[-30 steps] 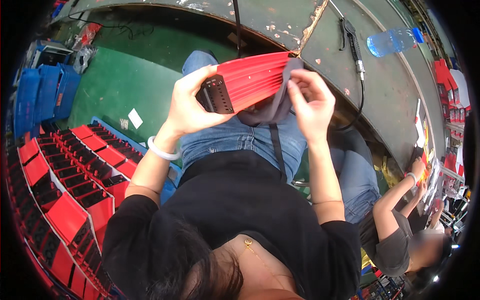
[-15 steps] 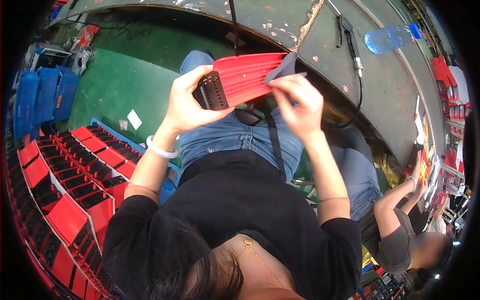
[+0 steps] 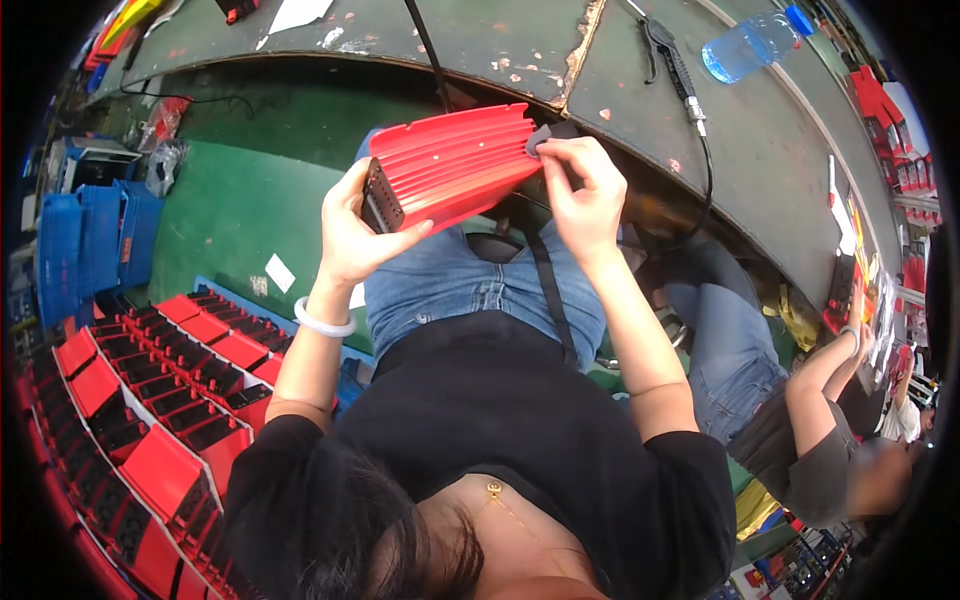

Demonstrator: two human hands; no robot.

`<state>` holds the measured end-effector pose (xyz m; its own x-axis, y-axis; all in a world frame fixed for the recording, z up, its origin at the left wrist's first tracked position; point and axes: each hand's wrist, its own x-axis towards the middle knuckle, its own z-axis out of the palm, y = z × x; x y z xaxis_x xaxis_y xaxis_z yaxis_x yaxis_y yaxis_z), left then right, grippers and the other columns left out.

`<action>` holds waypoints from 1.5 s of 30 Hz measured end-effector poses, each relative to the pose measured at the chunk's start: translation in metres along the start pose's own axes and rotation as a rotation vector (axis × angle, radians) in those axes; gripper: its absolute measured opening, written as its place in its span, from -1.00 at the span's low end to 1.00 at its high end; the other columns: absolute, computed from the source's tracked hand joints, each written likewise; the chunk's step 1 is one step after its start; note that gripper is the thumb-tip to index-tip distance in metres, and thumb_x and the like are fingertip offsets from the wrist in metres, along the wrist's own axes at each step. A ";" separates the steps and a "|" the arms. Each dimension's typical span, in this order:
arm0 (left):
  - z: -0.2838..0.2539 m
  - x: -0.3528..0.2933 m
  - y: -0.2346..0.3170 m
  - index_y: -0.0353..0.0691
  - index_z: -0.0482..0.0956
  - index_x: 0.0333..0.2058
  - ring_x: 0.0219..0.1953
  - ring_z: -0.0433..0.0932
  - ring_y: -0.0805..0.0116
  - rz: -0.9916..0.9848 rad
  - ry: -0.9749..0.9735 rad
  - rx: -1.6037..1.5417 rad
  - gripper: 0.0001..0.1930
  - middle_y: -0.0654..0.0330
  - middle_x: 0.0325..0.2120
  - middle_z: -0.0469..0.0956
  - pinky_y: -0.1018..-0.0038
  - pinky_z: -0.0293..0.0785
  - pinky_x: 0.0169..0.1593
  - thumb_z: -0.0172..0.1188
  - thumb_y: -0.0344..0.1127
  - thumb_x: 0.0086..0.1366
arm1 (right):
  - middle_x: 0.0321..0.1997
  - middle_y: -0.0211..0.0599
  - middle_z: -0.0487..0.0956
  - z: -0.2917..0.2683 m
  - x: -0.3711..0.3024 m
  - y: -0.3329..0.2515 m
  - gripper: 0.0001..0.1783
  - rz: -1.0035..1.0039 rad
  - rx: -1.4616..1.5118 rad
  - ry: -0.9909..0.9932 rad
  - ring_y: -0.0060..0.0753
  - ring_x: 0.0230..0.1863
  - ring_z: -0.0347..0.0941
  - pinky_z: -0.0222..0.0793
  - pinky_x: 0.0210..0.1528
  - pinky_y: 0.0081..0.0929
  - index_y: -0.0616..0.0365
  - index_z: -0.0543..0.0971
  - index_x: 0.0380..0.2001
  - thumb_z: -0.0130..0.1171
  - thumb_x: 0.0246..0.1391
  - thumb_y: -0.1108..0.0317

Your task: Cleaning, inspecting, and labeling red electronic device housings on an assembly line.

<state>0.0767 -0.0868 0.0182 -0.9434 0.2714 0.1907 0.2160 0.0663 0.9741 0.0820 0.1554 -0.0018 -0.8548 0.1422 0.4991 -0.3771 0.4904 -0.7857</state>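
Above my lap I hold a red finned metal housing (image 3: 455, 165) with a black end panel at its left end. My left hand (image 3: 355, 228) is closed round that black end, thumb along the near lower edge. At the housing's right end my right hand (image 3: 585, 190) pinches a dark grey cloth (image 3: 538, 140) between thumb and fingers. The cloth touches the end of the fins. What lies under my right fingertips is partly hidden.
An air blow gun (image 3: 672, 70) with a hose and a water bottle (image 3: 752, 46) lie on the green workbench (image 3: 540, 48). Rows of red and black housings (image 3: 165, 465) sit low at my left, near blue bins (image 3: 100, 235). A co-worker (image 3: 800, 430) works at the right.
The housing has shifted left and turned to show more of its finned top and side. In my right hand the cloth is now bunched smaller. My view has moved slightly.
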 end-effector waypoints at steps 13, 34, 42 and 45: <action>0.001 -0.013 -0.024 -0.28 0.36 0.06 0.03 0.44 0.33 -0.495 0.329 -0.864 -0.55 0.14 -0.02 0.46 0.40 0.36 0.10 0.13 -0.24 0.23 | -0.33 -0.41 0.51 0.021 0.044 -0.004 -0.88 0.247 0.492 0.161 -0.65 -0.31 0.44 0.37 -0.30 -0.73 0.29 0.52 -0.34 0.21 -0.01 0.58; 0.014 -0.029 -0.055 -0.18 0.34 0.07 0.07 0.40 0.30 -0.480 0.474 -1.043 -0.44 0.16 0.00 0.43 0.33 0.33 0.15 0.00 0.12 0.28 | -0.22 -0.21 0.51 0.102 -0.002 -0.073 -0.77 -0.425 -0.161 -0.346 -0.19 -0.16 0.45 0.42 -0.13 -0.36 0.23 0.55 -0.30 0.10 -0.11 0.49; 0.003 -0.030 -0.046 -0.19 0.36 0.08 0.04 0.41 0.22 -0.361 0.335 -1.267 -0.34 0.08 0.01 0.44 0.27 0.31 0.14 -0.04 0.24 0.24 | -0.38 -0.28 0.40 0.098 -0.011 -0.103 -0.84 -0.530 -0.233 -0.731 -0.31 -0.28 0.37 0.44 -0.20 -0.44 0.26 0.50 -0.45 0.08 -0.20 0.44; 0.004 -0.026 -0.041 -0.22 0.34 0.10 0.05 0.41 0.20 -0.431 0.507 -1.106 -0.34 0.08 0.04 0.42 0.29 0.31 0.14 -0.03 0.21 0.25 | -0.39 -0.31 0.40 0.085 -0.018 -0.106 -0.90 -0.566 -0.215 -0.779 -0.33 -0.28 0.38 0.43 -0.26 -0.44 0.21 0.49 -0.56 0.10 -0.24 0.43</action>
<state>0.0931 -0.0928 -0.0272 -0.9267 0.0177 -0.3753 -0.2201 -0.8352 0.5040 0.1066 0.0276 0.0413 -0.5933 -0.7299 0.3394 -0.7959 0.4686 -0.3834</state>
